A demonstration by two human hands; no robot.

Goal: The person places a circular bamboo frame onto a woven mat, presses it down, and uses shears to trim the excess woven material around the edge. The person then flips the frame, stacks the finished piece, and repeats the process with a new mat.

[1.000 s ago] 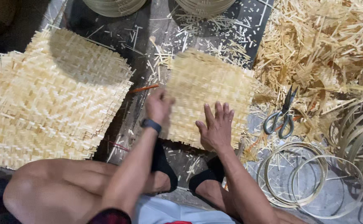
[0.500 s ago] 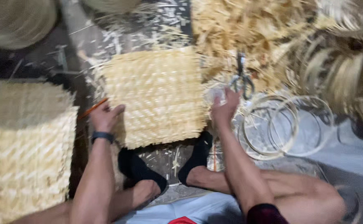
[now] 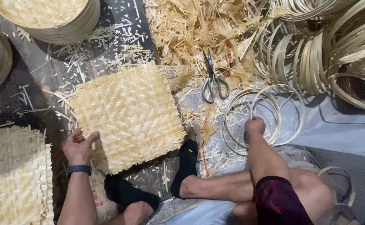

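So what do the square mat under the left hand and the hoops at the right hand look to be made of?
Mat: pale, matte split-bamboo or similar plant strips, woven in a herringbone pattern with frayed edges. Hoops: thin bent strips, seemingly the same pale material, though that is less certain.

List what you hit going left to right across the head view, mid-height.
Stack of woven mats → left hand → square woven mat → scissors → right hand on the thin hoops → pile of bamboo rings.
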